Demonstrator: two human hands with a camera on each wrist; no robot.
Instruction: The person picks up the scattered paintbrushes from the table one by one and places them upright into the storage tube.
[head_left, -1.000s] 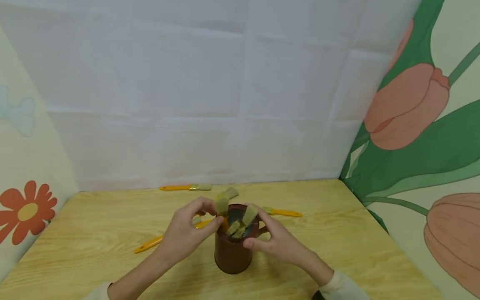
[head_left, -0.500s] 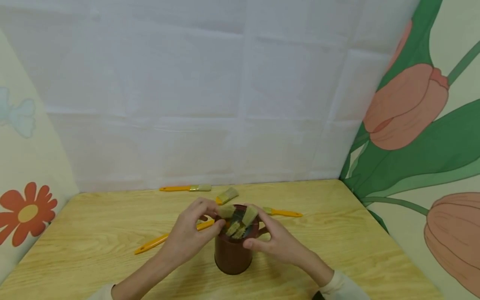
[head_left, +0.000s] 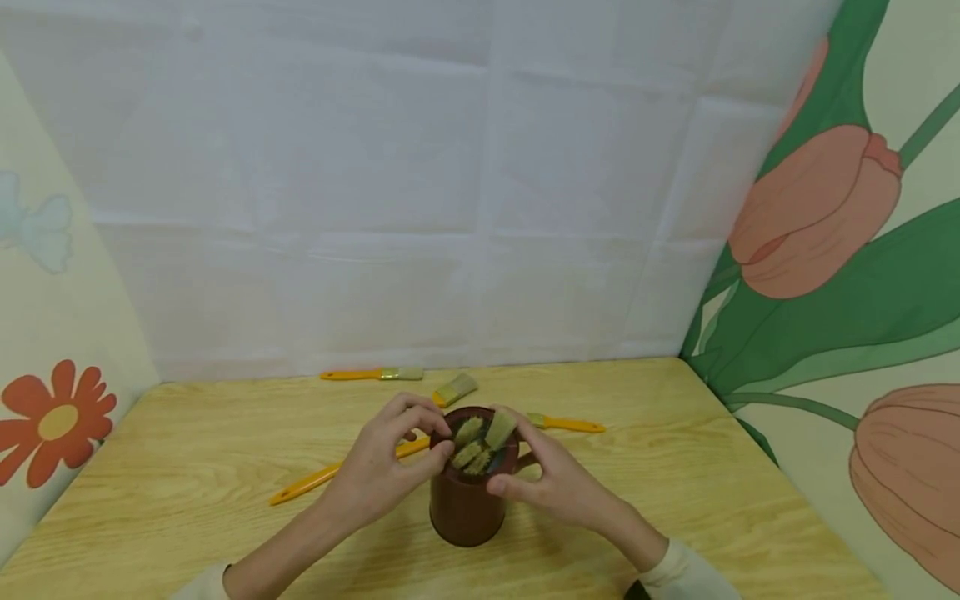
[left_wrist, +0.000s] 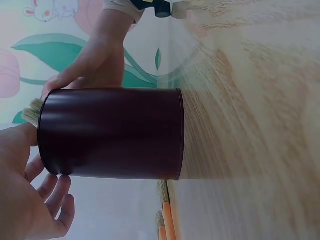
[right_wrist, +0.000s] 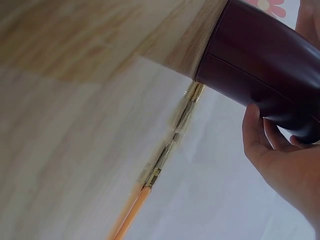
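A dark red-brown cylindrical brush holder [head_left: 467, 512] stands upright on the table in the head view. Several bristle ends of paintbrushes [head_left: 469, 430] show inside its mouth. My right hand [head_left: 558, 479] grips the holder by the right side of its rim, thumb at the front and fingers toward the back. One paintbrush head [head_left: 501, 428] leans beside those fingers. At the left rim is my left hand [head_left: 386, 454], its fingertips and thumb loosely bent with no brush between them. In the left wrist view, the same left hand [left_wrist: 27, 185] lies right at the holder's rim.
Loose paintbrushes with orange handles lie around: one at the back edge [head_left: 371, 375], one behind the holder [head_left: 455, 389], one to the right [head_left: 570, 425]. An orange brush handle [head_left: 307, 483] runs under my left hand. A white sheet [head_left: 375, 208] hangs behind the table [head_left: 187, 467].
The brush that my left hand pinched over the holder tipped toward its mouth and now sits lower inside, let go. My right hand has stayed on the rim.
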